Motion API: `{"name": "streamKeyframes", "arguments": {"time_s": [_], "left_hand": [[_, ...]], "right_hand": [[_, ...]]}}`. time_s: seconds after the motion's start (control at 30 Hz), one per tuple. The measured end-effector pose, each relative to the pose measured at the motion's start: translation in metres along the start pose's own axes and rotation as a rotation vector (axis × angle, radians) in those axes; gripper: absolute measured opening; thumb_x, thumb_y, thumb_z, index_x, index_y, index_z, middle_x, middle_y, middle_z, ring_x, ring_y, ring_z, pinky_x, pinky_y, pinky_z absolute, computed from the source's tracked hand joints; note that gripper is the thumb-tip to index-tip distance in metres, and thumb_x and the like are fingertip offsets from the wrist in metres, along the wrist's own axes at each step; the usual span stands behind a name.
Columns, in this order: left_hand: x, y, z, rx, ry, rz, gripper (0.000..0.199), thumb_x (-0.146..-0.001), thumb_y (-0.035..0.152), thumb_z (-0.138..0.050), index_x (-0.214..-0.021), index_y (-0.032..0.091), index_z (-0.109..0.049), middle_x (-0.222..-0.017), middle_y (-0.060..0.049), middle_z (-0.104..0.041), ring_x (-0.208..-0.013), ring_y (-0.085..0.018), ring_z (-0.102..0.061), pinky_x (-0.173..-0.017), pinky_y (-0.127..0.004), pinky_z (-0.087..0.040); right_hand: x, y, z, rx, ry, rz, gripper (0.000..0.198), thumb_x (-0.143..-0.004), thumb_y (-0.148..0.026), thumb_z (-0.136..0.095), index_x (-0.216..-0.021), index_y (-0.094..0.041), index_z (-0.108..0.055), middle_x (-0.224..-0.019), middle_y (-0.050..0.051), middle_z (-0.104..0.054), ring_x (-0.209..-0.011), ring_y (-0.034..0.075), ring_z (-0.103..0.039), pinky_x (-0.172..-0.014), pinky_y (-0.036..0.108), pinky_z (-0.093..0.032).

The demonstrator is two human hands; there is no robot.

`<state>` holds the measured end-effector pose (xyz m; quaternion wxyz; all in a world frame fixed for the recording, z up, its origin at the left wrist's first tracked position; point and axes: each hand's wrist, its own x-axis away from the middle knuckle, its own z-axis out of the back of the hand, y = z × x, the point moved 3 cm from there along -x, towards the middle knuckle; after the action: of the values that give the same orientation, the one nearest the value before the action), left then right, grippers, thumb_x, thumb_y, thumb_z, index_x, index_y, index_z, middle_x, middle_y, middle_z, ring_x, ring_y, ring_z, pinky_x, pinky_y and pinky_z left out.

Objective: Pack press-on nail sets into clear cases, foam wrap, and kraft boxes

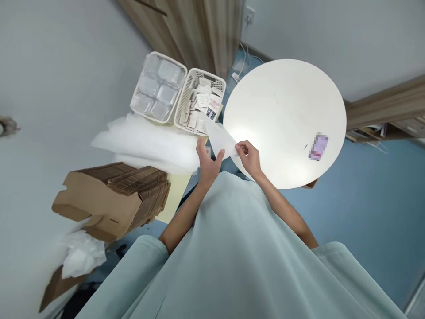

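A thin white sheet [224, 141] sits between my hands, and one weak pinch could lose it.
It spans the gap between the packet-filled white basket [209, 74] and the round white table [282, 102], its far corner by the basket's edge, so I judge that corner could snag on the rim or bend against the packets; if my right-hand pinch slackened, the sheet could slip, and an uneven pull might crease it. My right hand [250, 159] has thumb and forefinger closed together on the near corner. My left hand [210, 165] is spread wide, the thumb against the lower edge; whether any finger supports it from behind, I cannot tell.
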<state>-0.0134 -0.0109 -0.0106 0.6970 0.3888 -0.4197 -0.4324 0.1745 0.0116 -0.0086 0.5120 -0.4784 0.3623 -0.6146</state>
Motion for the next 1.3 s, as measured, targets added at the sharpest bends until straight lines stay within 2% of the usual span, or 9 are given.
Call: {"name": "streamKeyframes", "arguments": {"time_s": [0.07, 0.17, 0.27, 0.4, 0.57, 0.77, 0.87, 1.03, 1.3], "left_hand": [[-0.005, 0.001, -0.023, 0.210, -0.082, 0.223, 0.084, -0.091, 0.054, -0.081, -0.160, 0.025, -0.045, -0.171, -0.016, -0.042, -0.160, -0.035, -0.040, -0.122, -0.047, -0.046], [-0.008, 0.009, -0.061, 0.447, -0.376, 0.385, 0.075, -0.086, 0.054, -0.085, -0.146, 0.017, -0.060, -0.147, -0.019, -0.067, -0.140, -0.036, -0.062, -0.111, -0.047, -0.055], [-0.005, 0.019, -0.090, 0.476, -0.551, 0.369, 0.068, -0.077, 0.046, -0.091, -0.133, 0.016, -0.068, -0.128, -0.016, -0.078, -0.124, -0.035, -0.072, -0.101, -0.045, -0.060], [0.003, 0.032, -0.121, 0.379, -0.593, 0.252, 0.064, -0.075, 0.037, -0.091, -0.132, 0.017, -0.069, -0.124, -0.014, -0.080, -0.118, -0.034, -0.075, -0.098, -0.044, -0.061], [0.016, 0.056, -0.153, 0.272, -0.693, 0.148, 0.055, -0.082, 0.050, -0.087, -0.126, 0.018, -0.074, -0.123, -0.013, -0.080, -0.125, -0.035, -0.071, -0.104, -0.047, -0.059], [0.028, 0.071, -0.181, 0.271, -0.724, 0.229, 0.056, -0.099, 0.072, -0.059, -0.117, 0.022, -0.076, -0.132, -0.014, -0.077, -0.125, -0.032, -0.071, -0.101, -0.045, -0.059], [0.027, 0.067, -0.192, 0.237, -0.697, 0.265, 0.044, -0.092, 0.058, -0.075, -0.118, 0.023, -0.073, -0.134, -0.012, -0.075, -0.120, -0.027, -0.072, -0.097, -0.040, -0.058], [0.020, 0.053, -0.207, 0.182, -0.735, 0.421, 0.055, -0.077, 0.040, -0.087, -0.127, 0.023, -0.069, -0.118, -0.009, -0.079, -0.101, -0.021, -0.072, -0.083, -0.032, -0.054], [-0.023, 0.030, -0.201, 0.105, -0.580, 0.378, 0.062, -0.066, 0.037, -0.091, -0.122, 0.021, -0.073, -0.100, -0.006, -0.078, -0.076, -0.016, -0.062, -0.063, -0.028, -0.043]], "right_hand": [[0.007, 0.010, 0.024, -0.042, 0.080, -0.010, 0.035, -0.102, -0.058, -0.060, -0.101, -0.025, -0.069, -0.100, 0.005, -0.075, -0.094, 0.022, -0.069, -0.086, 0.037, -0.057], [0.017, 0.026, 0.052, -0.076, 0.151, -0.041, 0.037, -0.102, -0.061, -0.060, -0.101, -0.025, -0.067, -0.100, 0.005, -0.074, -0.095, 0.022, -0.069, -0.087, 0.036, -0.057], [0.026, 0.041, 0.072, -0.101, 0.193, -0.071, 0.037, -0.101, -0.061, -0.060, -0.101, -0.025, -0.067, -0.101, 0.005, -0.074, -0.094, 0.021, -0.069, -0.085, 0.035, -0.057], [0.037, 0.058, 0.093, -0.096, 0.242, -0.157, 0.038, -0.098, -0.063, -0.064, -0.102, -0.025, -0.067, -0.098, 0.003, -0.073, -0.090, 0.021, -0.068, -0.082, 0.035, -0.056], [0.042, 0.073, 0.116, -0.046, 0.304, -0.195, 0.034, -0.098, -0.059, -0.065, -0.100, -0.025, -0.068, -0.102, 0.004, -0.074, -0.096, 0.023, -0.068, -0.083, 0.037, -0.057], [0.039, 0.080, 0.141, 0.034, 0.474, -0.098, 0.031, -0.098, -0.055, -0.065, -0.097, -0.025, -0.072, -0.113, 0.010, -0.071, -0.115, 0.028, -0.065, -0.094, 0.043, -0.057], [0.036, 0.081, 0.145, -0.062, 0.430, -0.136, 0.029, -0.097, -0.053, -0.065, -0.096, -0.025, -0.072, -0.103, 0.006, -0.074, -0.097, 0.024, -0.068, -0.086, 0.039, -0.058], [0.032, 0.079, 0.147, -0.192, 0.355, -0.185, 0.025, -0.095, -0.048, -0.063, -0.094, -0.025, -0.071, -0.097, 0.002, -0.077, -0.083, 0.020, -0.068, -0.075, 0.034, -0.055], [0.023, 0.096, 0.165, -0.186, 0.387, -0.234, 0.028, -0.092, -0.053, -0.068, -0.095, -0.025, -0.069, -0.100, 0.002, -0.076, -0.075, 0.018, -0.067, -0.077, 0.036, -0.057]]}}
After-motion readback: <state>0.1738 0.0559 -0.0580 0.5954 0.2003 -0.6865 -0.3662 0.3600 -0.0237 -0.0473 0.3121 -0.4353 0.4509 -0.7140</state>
